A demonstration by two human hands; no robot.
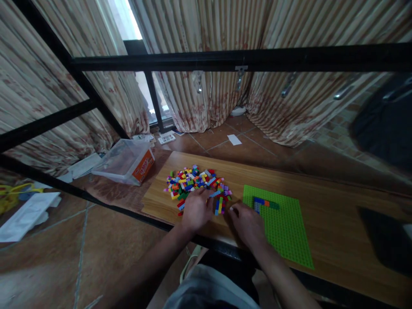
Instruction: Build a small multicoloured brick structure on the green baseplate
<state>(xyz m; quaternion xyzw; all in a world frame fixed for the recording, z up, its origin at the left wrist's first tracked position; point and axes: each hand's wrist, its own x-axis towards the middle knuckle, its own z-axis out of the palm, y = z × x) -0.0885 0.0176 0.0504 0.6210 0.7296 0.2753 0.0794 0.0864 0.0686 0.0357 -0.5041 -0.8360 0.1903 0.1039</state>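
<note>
A pile of small colourful toy bricks [189, 180] lies on the wooden table. My left hand [198, 209] is at the near edge of this pile, its fingers reaching over the bricks with thumb and forefinger apart; some fingertips are hard to see. Between my hands is a small cluster of blue, yellow and green bricks [220, 206]. My right hand [247, 223] is beside that cluster, fingers curled and pressed together; whatever they hold is too small to name. To its right lies a green baseplate [288, 229], with blue, orange, dark green and grey bricks [266, 203] in an angled row near its far-left corner.
A clear plastic bin [119, 161] with an orange label stands on the floor left of the table [331, 201]. A black bar [225, 61] crosses in front of striped curtains. At the table's right lies a dark flat object [383, 236]. Papers [234, 140] lie on the tiles.
</note>
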